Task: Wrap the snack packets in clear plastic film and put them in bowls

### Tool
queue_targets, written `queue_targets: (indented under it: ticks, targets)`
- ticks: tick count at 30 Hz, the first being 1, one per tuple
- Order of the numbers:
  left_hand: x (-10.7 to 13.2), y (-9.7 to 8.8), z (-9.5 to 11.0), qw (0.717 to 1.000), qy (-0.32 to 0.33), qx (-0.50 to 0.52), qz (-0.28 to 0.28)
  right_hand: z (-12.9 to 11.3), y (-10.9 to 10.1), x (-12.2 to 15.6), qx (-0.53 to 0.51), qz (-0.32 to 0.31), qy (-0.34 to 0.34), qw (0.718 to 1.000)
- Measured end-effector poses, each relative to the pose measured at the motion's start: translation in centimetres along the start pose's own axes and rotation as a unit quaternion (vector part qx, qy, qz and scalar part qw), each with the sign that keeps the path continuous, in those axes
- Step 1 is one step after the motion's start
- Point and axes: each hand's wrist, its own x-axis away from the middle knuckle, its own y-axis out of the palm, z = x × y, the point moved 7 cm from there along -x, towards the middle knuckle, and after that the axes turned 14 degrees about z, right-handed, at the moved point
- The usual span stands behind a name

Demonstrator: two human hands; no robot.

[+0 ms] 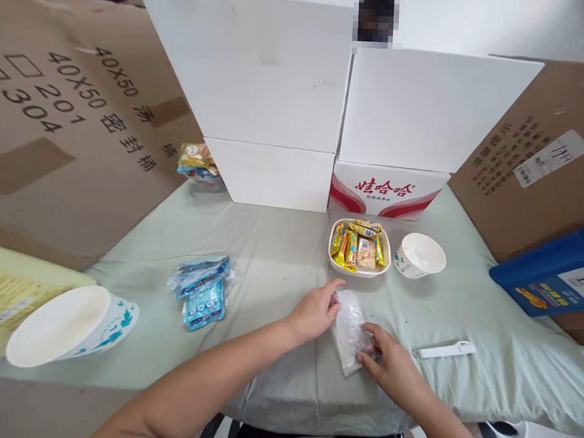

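A small clear plastic bag point(348, 328) lies on the pale green cloth point(271, 257) in front of me. My left hand point(316, 310) pinches its upper left corner with curled fingers. My right hand point(388, 359) grips its lower right edge, fingers closed on the plastic. Just beyond the bag stands a white rectangular dish point(359, 268) filled with several wrapped snack bars. A white paper cup point(419, 255) sits to the right of the dish.
A white clip-like tool point(445, 349) lies right of my right hand. Blue sachets in a clear bag point(202, 289) lie to the left. A large paper bowl point(69, 325) lies tipped at far left. White boxes point(278, 83), cardboard cartons point(74, 119) and a blue box point(551, 272) ring the surface.
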Motion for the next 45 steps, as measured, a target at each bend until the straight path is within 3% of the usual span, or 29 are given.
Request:
queue_targets:
  ticks: [7, 16, 19, 22, 24, 26, 28, 32, 37, 41, 45]
  targets:
    - [-2.0, 2.1, 0.1, 0.991, 0.04, -0.122, -0.028, 0.1, 0.1, 0.0, 0.044, 0.057, -0.017, 0.997]
    - [-2.0, 2.5, 0.1, 0.98, 0.109, -0.166, 0.005, 0.4, -0.1, 0.5, 0.05, 0.159, -0.065, 0.984]
    - [-1.9, 2.6, 0.2, 0.975, 0.136, -0.177, 0.0, -0.1, -0.8, 0.6, 0.062, 0.198, -0.107, 0.972]
    - [-1.9, 2.7, 0.3, 0.97, 0.156, -0.188, -0.009, -1.7, -1.9, 1.3, 0.132, 0.262, -0.197, 0.935]
    - [-1.9, 2.7, 0.3, 0.966, 0.166, -0.197, -0.009, -3.2, -1.6, 2.2, 0.186, 0.254, -0.292, 0.903]
    - [-1.9, 2.7, 0.5, 0.962, 0.175, -0.21, -0.008, -4.4, -0.2, 3.3, 0.222, 0.199, -0.384, 0.874]
    - [-2.0, 2.5, 0.7, 0.956, 0.183, -0.228, 0.0, -4.8, 1.0, 4.2, 0.247, 0.157, -0.427, 0.856]
    - [-1.5, 1.9, 1.4, 0.943, 0.2, -0.265, 0.031, -4.3, 2.2, 4.7, 0.279, 0.151, -0.422, 0.849]
    - [1.6, 3.9, 2.7, 0.906, 0.345, -0.236, -0.066, -4.1, 2.6, 5.1, 0.28, 0.163, -0.424, 0.846]
    - [2.5, 3.9, 1.4, 0.92, 0.314, -0.221, -0.078, -4.1, 2.9, 6.3, 0.278, 0.18, -0.418, 0.846]
    - [3.7, 3.9, 1.0, 0.912, 0.341, -0.183, -0.133, -4.0, 3.1, 8.0, 0.291, 0.19, -0.427, 0.835]
